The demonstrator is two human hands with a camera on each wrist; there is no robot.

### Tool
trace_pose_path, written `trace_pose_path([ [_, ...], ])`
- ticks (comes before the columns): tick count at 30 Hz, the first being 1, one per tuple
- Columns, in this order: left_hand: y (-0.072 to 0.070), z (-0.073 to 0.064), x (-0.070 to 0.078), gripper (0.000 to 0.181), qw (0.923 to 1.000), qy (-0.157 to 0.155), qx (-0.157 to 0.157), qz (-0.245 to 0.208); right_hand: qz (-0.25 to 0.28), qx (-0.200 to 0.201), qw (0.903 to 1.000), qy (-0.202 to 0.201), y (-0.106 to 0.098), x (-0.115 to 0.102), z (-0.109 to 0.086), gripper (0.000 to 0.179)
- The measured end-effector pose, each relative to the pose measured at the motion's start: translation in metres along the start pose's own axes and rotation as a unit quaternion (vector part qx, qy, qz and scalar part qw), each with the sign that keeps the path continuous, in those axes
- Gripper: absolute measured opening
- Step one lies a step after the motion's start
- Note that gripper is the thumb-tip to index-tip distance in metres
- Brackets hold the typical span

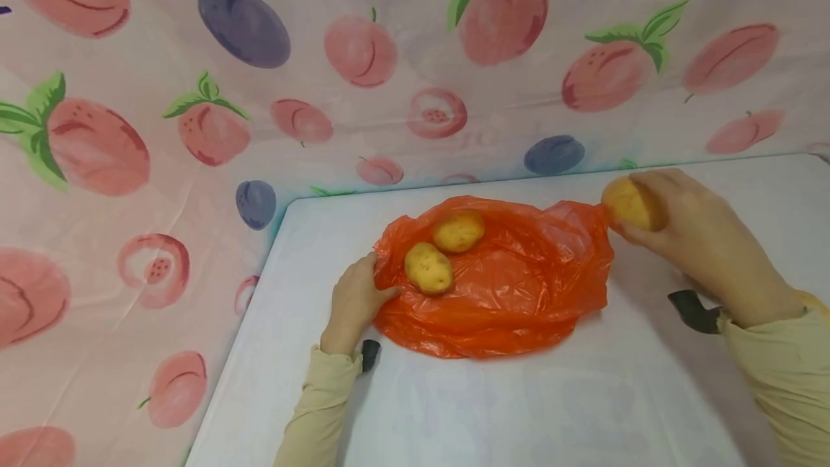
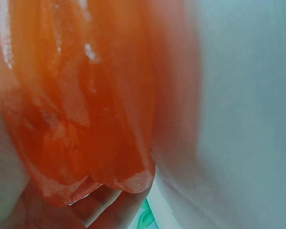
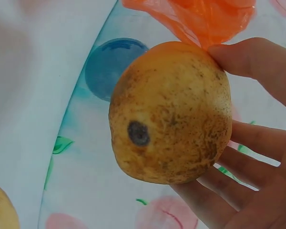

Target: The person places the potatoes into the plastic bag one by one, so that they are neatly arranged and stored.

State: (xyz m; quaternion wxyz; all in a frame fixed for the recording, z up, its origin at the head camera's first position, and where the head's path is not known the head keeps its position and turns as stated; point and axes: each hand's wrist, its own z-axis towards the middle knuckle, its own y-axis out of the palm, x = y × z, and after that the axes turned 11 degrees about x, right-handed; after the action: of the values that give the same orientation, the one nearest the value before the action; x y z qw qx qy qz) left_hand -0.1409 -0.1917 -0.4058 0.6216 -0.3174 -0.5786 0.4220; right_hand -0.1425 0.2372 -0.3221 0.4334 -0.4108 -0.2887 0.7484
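An orange plastic bag point(image 1: 499, 294) lies spread on the white table, its mouth facing up. Two yellow potatoes, a lower potato point(image 1: 429, 269) and an upper potato point(image 1: 459, 230), rest inside at its left end. My left hand point(image 1: 357, 301) grips the bag's left rim, thumb on the inner side and fingers outside. In the left wrist view, orange film point(image 2: 76, 105) covers part of the fingers. My right hand point(image 1: 697, 229) holds another potato point(image 3: 171, 114), brown-speckled with one dark spot, between thumb and fingers. This potato is at the bag's right edge, and the film meets the thumb tip.
The white table point(image 1: 506, 409) runs to a back edge just behind the bag. Behind it hangs a pink cloth point(image 1: 389, 121) printed with fruit. Another yellow, rounded thing point(image 3: 1, 210) shows at the lower left corner of the right wrist view.
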Motion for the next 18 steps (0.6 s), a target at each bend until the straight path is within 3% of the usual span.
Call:
trace_pose_path([
  [9,-0.001,0.000,0.000,0.069,1.0000,0.000,0.000,0.006,-0.002,-0.024,0.9992,0.031,-0.007,-0.008,0.005,0.064],
  [18,-0.001,0.000,0.001,0.069,1.0000,-0.001,-0.003,0.003,-0.004,-0.017,0.9991,0.038,-0.011,-0.013,0.010,0.064],
])
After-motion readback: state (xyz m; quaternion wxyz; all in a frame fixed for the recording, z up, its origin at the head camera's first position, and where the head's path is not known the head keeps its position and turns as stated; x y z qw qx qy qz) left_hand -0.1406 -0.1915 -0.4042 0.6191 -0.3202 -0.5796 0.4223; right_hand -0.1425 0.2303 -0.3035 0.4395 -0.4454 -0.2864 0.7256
